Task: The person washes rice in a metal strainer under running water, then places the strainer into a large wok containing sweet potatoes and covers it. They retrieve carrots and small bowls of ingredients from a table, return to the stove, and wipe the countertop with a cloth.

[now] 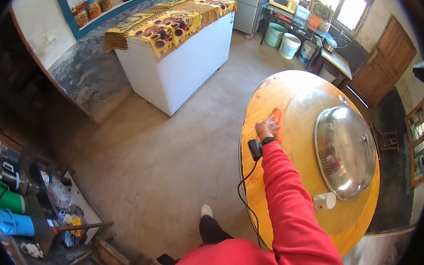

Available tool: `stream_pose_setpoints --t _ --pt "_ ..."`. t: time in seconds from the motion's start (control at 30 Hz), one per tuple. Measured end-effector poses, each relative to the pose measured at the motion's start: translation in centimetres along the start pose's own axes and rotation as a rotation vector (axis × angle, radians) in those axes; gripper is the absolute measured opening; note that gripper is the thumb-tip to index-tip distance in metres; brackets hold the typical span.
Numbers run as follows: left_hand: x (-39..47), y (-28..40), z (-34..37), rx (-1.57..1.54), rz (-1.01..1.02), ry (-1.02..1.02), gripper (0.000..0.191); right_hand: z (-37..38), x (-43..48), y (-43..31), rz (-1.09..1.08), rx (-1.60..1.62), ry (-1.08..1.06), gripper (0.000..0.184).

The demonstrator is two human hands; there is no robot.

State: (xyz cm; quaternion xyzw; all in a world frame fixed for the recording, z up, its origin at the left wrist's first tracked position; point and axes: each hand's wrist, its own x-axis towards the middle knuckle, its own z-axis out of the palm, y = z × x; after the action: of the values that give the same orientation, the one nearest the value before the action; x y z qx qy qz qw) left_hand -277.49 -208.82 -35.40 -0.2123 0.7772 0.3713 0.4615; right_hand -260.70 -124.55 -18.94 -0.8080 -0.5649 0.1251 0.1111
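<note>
My right hand (268,125), in a red sleeve with a wrist strap and a small black device, reaches over the round wooden table (261,188). Its fingers lie over a long orange item (278,125), flat near the table's left edge. The hand covers part of it, so whether it is a cloth or something firmer is unclear. To the right, a large shiny domed food cover (346,153) rests on the clear turntable (300,110). A white cup (325,201) lies on its side beside the dome's lower edge. My left hand is out of view.
A white chest freezer (192,66) under a patterned cloth (177,25) stands across the concrete floor. Buckets (289,45) sit below a counter by the window. Lower left are a cluttered cabinet (83,202) and a wooden chair (110,258). A black cable (242,197) hangs from my wrist device.
</note>
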Motion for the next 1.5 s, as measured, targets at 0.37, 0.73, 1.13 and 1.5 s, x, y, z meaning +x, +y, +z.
stream_pose_setpoints --t 0.37,0.73,1.13,1.5 --pt "3.5 15.7 2.0 0.094 0.069 -0.009 0.012 2.5 4.6 2.1 0.365 -0.206 0.046 0.084" --pt "12.1 26.4 -3.3 0.401 0.155 -0.195 0.014 3.7 -14.3 1.4 -0.002 -0.191 -0.152 0.072" --pt "21.5 38.3 -5.6 0.831 0.258 -0.359 0.017 -3.1 -50.3 33.4 0.318 -0.160 -0.767 0.073" --pt "17.2 40.1 12.8 1.209 0.514 -0.679 0.020 -6.7 -80.0 58.1 1.272 0.982 0.083 0.031"
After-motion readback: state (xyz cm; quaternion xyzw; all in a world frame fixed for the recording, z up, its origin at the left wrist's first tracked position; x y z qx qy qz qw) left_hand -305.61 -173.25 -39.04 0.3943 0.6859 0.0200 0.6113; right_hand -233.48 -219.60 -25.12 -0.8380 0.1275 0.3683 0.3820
